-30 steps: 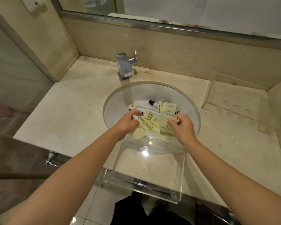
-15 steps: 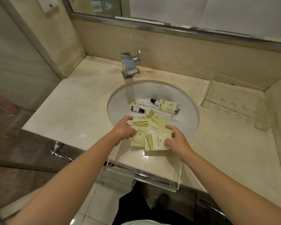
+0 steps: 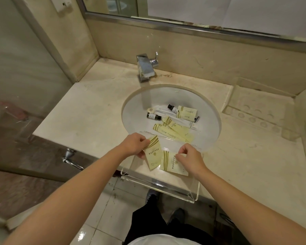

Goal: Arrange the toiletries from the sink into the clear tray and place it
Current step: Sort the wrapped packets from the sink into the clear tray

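Yellow packets (image 3: 173,163) in both hands (image 3: 190,159)

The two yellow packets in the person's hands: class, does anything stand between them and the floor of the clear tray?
Nothing visible does. The left hand holds one yellow packet and the right hand the other packet, both already over the clear tray, whose floor beneath them looks bare. The remaining toiletries lie farther back in the sink.
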`<action>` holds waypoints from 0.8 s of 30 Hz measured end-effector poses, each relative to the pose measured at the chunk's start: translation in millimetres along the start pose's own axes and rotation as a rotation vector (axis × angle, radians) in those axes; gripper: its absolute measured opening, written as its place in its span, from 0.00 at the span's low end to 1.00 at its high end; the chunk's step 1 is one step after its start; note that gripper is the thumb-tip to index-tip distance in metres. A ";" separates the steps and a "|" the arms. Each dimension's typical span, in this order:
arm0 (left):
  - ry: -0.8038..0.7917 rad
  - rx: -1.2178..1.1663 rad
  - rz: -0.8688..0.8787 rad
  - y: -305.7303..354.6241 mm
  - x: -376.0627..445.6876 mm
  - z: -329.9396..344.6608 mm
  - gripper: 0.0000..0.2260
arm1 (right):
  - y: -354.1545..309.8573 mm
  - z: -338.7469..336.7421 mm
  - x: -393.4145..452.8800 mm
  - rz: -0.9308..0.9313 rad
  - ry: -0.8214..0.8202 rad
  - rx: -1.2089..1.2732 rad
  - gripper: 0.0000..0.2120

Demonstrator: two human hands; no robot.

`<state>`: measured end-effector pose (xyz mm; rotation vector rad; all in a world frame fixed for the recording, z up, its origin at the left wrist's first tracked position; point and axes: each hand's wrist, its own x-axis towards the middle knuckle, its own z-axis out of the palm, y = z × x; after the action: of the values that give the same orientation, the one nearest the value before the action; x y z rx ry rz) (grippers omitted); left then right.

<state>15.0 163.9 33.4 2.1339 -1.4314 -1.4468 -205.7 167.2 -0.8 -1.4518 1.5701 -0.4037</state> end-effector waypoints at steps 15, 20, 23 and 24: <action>0.026 0.573 0.134 -26.3 -10.5 -6.8 0.20 | 3.4 -2.2 -2.2 -0.088 -0.060 -0.250 0.07; 0.002 0.853 0.143 -22.0 -15.0 -4.1 0.21 | 7.7 -3.0 -6.0 -0.128 -0.104 -0.364 0.07; 0.076 0.962 0.228 -20.3 -13.1 2.6 0.22 | 9.1 -2.2 -7.5 -0.175 -0.162 -0.454 0.08; 0.088 0.955 0.267 -19.3 -11.8 4.6 0.23 | 9.1 -2.2 -7.9 -0.188 -0.182 -0.480 0.08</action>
<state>22.4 184.7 26.5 2.2339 -2.5876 -0.5800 -213.9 175.9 -3.4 -1.9515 1.4448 0.0083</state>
